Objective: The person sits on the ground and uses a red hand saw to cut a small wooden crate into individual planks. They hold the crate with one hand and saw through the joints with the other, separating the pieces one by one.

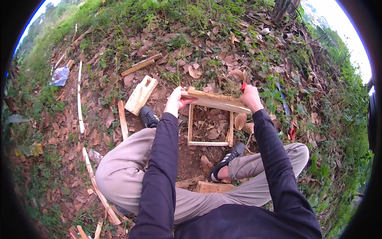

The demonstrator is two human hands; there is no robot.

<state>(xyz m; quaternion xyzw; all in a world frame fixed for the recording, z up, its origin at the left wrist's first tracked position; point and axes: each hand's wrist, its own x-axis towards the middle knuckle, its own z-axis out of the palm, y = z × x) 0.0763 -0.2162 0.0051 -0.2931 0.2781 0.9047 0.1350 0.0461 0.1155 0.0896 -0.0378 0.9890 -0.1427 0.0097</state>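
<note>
A pale wooden board (217, 100) lies across the far side of a small rectangular wooden frame (209, 143) standing on the ground between my feet. My left hand (174, 102) is closed round the board's left end, thumb on top and fingers beneath. By the board's right end, my right hand (251, 98) is closed on a small red object (243, 87). Only its red part shows above my fingers, so I cannot tell its kind. Leaf litter and soil show through the frame's opening.
A thick wood block (141, 95) and a narrow stick (123, 119) lie left of my foot. Farther off are a split timber piece (141, 65), long strips (80, 99) and a plastic bag (60, 75). On the right lies a saw-like blade (284, 101) near a red handle (292, 133).
</note>
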